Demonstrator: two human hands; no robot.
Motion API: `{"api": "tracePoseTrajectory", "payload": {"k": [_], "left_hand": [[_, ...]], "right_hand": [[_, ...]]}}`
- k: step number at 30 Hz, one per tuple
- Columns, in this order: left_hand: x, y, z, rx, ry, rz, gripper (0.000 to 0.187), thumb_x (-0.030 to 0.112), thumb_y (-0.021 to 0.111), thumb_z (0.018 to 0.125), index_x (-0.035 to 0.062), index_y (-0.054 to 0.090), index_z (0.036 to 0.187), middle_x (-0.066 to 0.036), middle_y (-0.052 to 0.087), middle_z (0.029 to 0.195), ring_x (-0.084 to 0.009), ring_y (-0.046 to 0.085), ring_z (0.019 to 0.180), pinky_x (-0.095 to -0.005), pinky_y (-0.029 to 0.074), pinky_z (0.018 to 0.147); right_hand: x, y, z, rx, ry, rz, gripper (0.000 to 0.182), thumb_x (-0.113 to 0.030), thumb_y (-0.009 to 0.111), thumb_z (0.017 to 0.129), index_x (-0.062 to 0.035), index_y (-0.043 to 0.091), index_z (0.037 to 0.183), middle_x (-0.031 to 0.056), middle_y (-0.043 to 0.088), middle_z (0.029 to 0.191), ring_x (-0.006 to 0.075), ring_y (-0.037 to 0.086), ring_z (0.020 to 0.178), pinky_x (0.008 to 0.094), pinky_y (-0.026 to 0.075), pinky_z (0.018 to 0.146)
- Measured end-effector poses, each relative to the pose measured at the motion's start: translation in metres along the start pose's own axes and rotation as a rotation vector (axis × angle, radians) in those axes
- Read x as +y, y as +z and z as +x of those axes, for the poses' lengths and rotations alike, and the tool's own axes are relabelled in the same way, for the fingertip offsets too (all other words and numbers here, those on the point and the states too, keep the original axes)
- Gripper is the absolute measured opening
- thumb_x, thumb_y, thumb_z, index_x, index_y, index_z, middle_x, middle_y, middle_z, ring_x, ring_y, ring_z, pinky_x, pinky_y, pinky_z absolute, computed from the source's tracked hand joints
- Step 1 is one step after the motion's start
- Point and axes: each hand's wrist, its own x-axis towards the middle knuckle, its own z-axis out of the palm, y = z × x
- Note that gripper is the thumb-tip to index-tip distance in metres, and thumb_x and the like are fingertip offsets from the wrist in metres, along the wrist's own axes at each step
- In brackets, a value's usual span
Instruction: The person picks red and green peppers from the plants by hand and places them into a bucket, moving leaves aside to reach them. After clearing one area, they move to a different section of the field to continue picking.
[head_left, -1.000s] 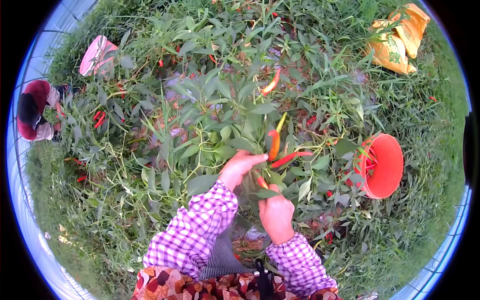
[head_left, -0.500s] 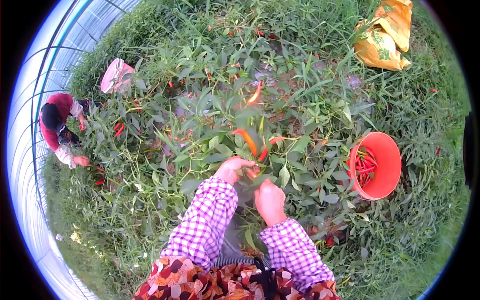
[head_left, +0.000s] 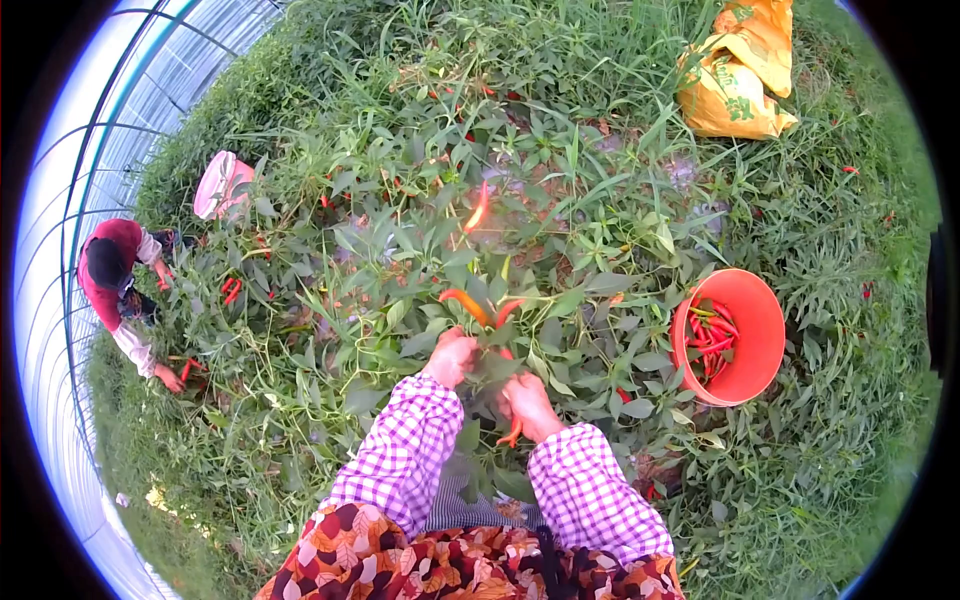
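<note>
My left hand [head_left: 453, 358] is closed among the leaves of a chili plant; whatever its fingers grip is hidden. My right hand [head_left: 530, 406] is curled shut beside it, with a red chili pepper [head_left: 512, 432] sticking out below its fingers. Just above my hands hang an orange chili pepper [head_left: 466, 306] and a redder one [head_left: 508, 312]. Another bright chili [head_left: 478, 208] shows farther up the plant. To the right, a red bucket [head_left: 757, 340] leans open toward me, holding several picked red chilies [head_left: 712, 338].
An orange sack [head_left: 735, 100] lies in the grass at upper right. At left, a co-worker [head_left: 118, 275] bends over the plants, near a pink bucket [head_left: 222, 187]. Dense plants and weeds surround me, and a plastic greenhouse wall [head_left: 60, 220] curves along the left.
My right hand has moved down and slightly apart from my left, and a red chili now shows below it. The view has shifted a little. The co-worker's lower hand has reached farther down.
</note>
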Motion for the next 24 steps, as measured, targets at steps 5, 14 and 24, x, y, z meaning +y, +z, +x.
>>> {"api": "tracePoseTrajectory", "payload": {"k": [5, 14, 24], "left_hand": [[-0.022, 0.022, 0.006, 0.2, 0.131, -0.431, 0.033, -0.014, 0.054, 0.081, -0.003, 0.052, 0.111, -0.016, 0.062, 0.091, -0.0282, 0.063, 0.075, -0.0414, 0.054, 0.061], [-0.042, 0.03, 0.039, 0.507, 0.06, -0.208, 0.027, -0.009, 0.06, 0.076, -0.0021, 0.06, 0.103, -0.013, 0.063, 0.086, -0.0242, 0.06, 0.07, -0.04, 0.049, 0.058], [-0.024, -0.023, 0.023, 0.143, 0.028, -0.245, 0.03, -0.007, 0.059, 0.083, 0.0032, 0.053, 0.11, -0.009, 0.061, 0.094, -0.0189, 0.062, 0.075, -0.0315, 0.052, 0.059]], "right_hand": [[0.018, 0.035, -0.007, 0.196, -0.044, -0.112, 0.014, -0.014, 0.046, 0.094, -0.0081, 0.048, 0.081, -0.001, 0.045, 0.06, 0.0096, 0.037, 0.042, 0.0254, 0.027, 0.038], [0.015, 0.035, -0.023, 0.315, -0.192, -0.568, 0.031, -0.027, 0.058, 0.09, 0.004, 0.061, 0.095, 0.0187, 0.063, 0.071, 0.0301, 0.063, 0.064, 0.0396, 0.047, 0.059], [-0.16, -0.059, -0.152, 0.744, -1.179, -1.139, 0.018, -0.004, 0.052, 0.089, 0.0029, 0.054, 0.105, 0.014, 0.06, 0.084, 0.0199, 0.059, 0.066, 0.0314, 0.048, 0.058]]}}
